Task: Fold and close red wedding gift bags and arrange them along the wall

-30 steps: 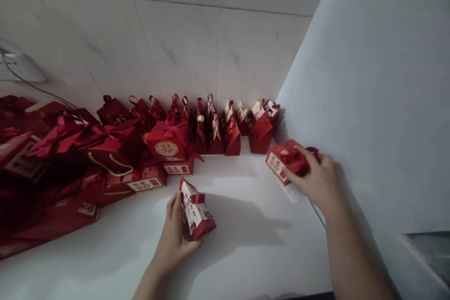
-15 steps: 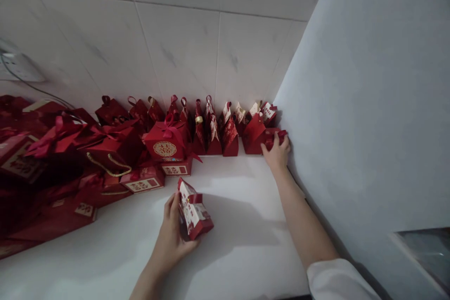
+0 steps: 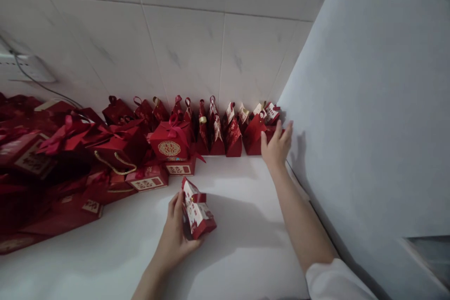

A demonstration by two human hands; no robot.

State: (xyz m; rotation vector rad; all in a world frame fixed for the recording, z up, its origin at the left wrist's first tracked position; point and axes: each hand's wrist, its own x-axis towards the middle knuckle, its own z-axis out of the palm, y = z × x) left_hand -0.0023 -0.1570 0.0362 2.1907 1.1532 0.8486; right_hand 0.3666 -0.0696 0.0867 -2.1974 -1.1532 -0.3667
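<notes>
My left hand is closed around a small red gift box with white patterned panels, held just above the white countertop. My right hand is stretched out to the far right corner with its fingers spread and nothing in them. It hovers in front of a red box that sits at the right end of a row of small red gift boxes along the tiled wall.
A heap of larger red gift bags and boxes with ribbons and gold cord handles fills the left side. A white wall closes the right side. A cable runs along the tiled wall at upper left.
My right hand carried a red box to the far right corner, set it at the end of the row and let go; its fingers are now spread. My left hand has barely moved.
</notes>
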